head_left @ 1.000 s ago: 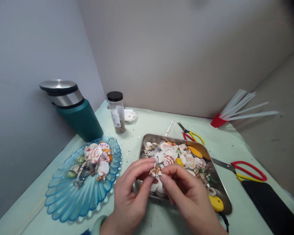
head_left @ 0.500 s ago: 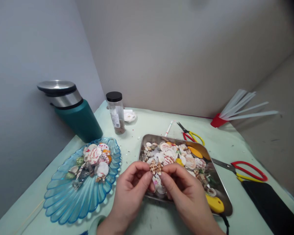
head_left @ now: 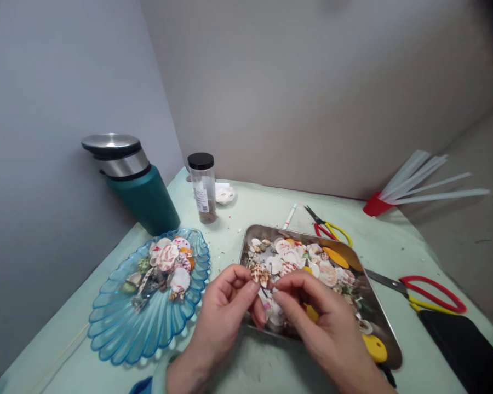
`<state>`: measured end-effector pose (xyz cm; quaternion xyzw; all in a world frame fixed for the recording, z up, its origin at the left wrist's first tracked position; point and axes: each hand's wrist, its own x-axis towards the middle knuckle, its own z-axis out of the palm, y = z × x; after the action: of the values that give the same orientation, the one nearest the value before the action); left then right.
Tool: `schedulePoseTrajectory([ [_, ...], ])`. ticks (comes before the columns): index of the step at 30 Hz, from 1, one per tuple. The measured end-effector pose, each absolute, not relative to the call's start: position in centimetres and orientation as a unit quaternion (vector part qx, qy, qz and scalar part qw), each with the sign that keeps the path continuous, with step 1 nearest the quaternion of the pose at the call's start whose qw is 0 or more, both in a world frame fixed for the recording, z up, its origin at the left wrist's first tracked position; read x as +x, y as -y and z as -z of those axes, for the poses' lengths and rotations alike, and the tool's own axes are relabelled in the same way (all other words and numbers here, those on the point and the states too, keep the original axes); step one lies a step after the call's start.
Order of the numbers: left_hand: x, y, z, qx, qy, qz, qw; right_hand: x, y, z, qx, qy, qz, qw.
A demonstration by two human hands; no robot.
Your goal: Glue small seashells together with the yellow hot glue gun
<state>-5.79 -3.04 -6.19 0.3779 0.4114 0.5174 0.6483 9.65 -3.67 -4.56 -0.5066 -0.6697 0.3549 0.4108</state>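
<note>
My left hand (head_left: 225, 306) pinches a brown-and-white spotted seashell (head_left: 259, 274) between thumb and index finger. It looks like two small pointed spiral shells side by side. Just to its right, my right hand (head_left: 318, 312) has its thumb and index fingertip close together beside the shell. Anything between those fingertips is too small to make out. Both hands hover over the near part of a metal tray (head_left: 376, 298) full of mixed seashells (head_left: 291, 256). To the left, a blue scalloped glass dish (head_left: 148, 334) carries a heap of shells (head_left: 166, 257).
A yellow-handled tool (head_left: 373, 348) lies in the tray's near right corner. Red-and-yellow scissors (head_left: 433, 294) lie right of it, smaller scissors (head_left: 332, 232) behind. Further back stand a teal bottle (head_left: 143, 200), a black-lidded jar (head_left: 203, 189) and a red cup (head_left: 377, 204) of translucent sticks.
My right fingertips have come away from the shell slightly to the right, while the left hand keeps its pinch. The whole view has shifted, so the scene sits further right.
</note>
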Motion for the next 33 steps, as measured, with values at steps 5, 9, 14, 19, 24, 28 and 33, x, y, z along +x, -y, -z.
schedulePoseTrajectory([
  [5, -5.4, 3.1, 5.6, 0.387, -0.430, -0.495, 0.648, 10.6, 3.3, 4.3, -0.478, 0.690, -0.304, 0.450],
  [9, -5.4, 3.1, 5.6, 0.405, -0.428, -0.483, 0.647, 11.0, 2.7, 4.3, -0.439, 0.740, -0.272, 0.431],
  [14, -5.4, 3.2, 6.1, 0.457, -0.431, -0.449, 0.636, 10.9, 2.5, 4.4, -0.427, 0.756, -0.285, 0.406],
  [19, -5.4, 3.1, 6.0, 0.460, -0.443, -0.443, 0.629, 10.7, 2.4, 4.1, -0.433, 0.744, -0.316, 0.399],
  [24, -5.5, 2.9, 5.4, 0.407, -0.451, -0.471, 0.639, 10.6, 2.3, 4.2, -0.510, 0.648, -0.396, 0.403],
  [28, -5.6, 2.9, 5.2, 0.398, -0.444, -0.462, 0.657, 10.5, 2.2, 4.3, -0.531, 0.564, -0.480, 0.412],
  [33, -5.5, 3.0, 5.3, 0.382, -0.440, -0.472, 0.661, 10.2, 2.4, 4.2, -0.510, 0.487, -0.571, 0.420],
])
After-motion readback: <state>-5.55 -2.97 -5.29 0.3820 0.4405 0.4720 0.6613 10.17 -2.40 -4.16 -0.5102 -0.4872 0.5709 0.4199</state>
